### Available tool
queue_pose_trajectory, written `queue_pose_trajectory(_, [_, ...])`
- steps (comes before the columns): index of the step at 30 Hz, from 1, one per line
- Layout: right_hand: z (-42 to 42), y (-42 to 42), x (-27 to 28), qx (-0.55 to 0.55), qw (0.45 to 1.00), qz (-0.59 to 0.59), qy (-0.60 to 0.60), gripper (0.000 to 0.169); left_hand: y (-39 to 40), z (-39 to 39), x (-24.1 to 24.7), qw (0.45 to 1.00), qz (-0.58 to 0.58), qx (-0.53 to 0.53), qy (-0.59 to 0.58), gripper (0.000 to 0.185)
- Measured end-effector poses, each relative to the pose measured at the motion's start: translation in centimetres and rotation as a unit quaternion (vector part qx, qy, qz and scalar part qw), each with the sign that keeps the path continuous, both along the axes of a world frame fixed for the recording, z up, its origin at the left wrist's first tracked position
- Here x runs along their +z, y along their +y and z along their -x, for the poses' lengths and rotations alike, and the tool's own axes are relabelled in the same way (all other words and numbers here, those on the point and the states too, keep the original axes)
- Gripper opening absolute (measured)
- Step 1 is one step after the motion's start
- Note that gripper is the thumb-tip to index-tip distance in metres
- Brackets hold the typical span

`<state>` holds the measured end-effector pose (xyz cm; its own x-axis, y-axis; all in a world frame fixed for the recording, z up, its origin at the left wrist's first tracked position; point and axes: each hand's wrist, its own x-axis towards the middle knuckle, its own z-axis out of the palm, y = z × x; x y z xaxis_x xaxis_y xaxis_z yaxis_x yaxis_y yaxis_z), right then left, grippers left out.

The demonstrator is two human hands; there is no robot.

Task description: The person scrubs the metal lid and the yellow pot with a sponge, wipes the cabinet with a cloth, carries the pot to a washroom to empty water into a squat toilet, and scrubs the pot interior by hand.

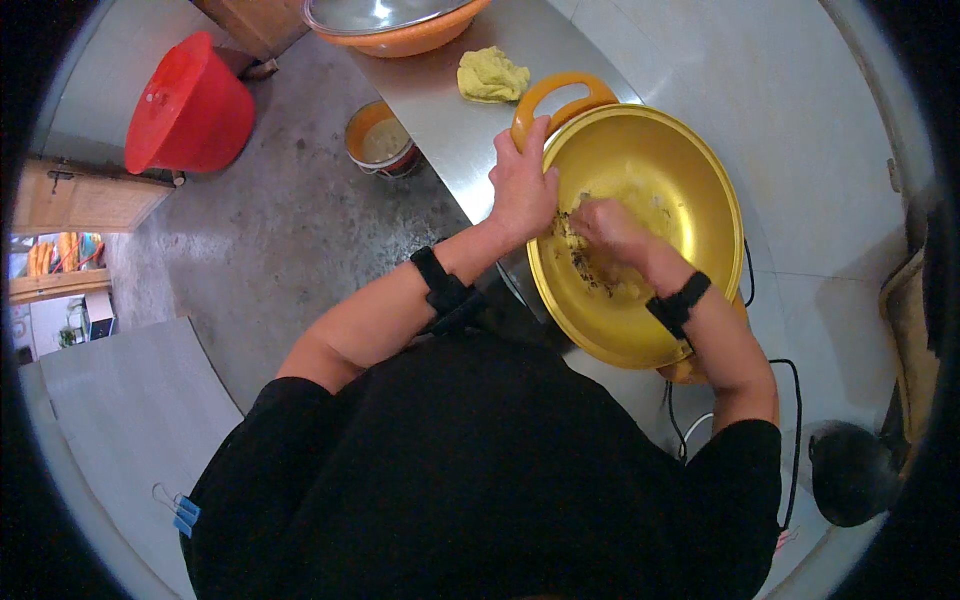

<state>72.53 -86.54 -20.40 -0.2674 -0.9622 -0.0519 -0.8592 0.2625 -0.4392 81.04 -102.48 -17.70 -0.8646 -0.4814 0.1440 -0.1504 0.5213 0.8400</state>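
Note:
A large gold-coloured pot [645, 150] with orange handles is tilted before me, its inside facing up towards me. My left hand [526, 184] grips its upper left handle [581, 88] and the rim beside it. Inside the pot, my right hand [611, 229] is bent down against the inner wall, slightly blurred; whether its fingers hold anything is hidden. Dark, scorched-looking residue [589, 274] marks the wall around and below that hand. A crumpled yellow cloth [491, 75] lies on the metal counter [442, 127], left of the upper handle.
An orange basin [405, 37] with a glass lid stands at the counter's far end. On the floor are a bucket of cloudy liquid [382, 142] and a red tub [195, 112]. Black cables [796, 442] run right of the pot, near a dark round pan [851, 472].

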Motion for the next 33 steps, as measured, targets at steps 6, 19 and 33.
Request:
queue_pose_trajectory(6, [0.2, 0.1, -0.3, 0.024, 0.999, -0.038, -0.016, 0.015, 0.0, 0.1, 0.1, 1.000, 0.004, -0.002, 0.001, 0.061])
queue_pose_trajectory(19, [-0.5, 1.4, -0.6, 0.039, 0.996, -0.078, 0.027, 0.009, -0.2, 0.2, 0.2, 1.000, -0.009, -0.004, -0.003, 0.061])
queue_pose_trajectory(33, [0.2, -0.1, 0.6, 0.007, 0.999, -0.018, 0.040, 0.007, -0.1, 0.2, 0.0, 1.000, 0.016, -0.012, 0.023, 0.061])
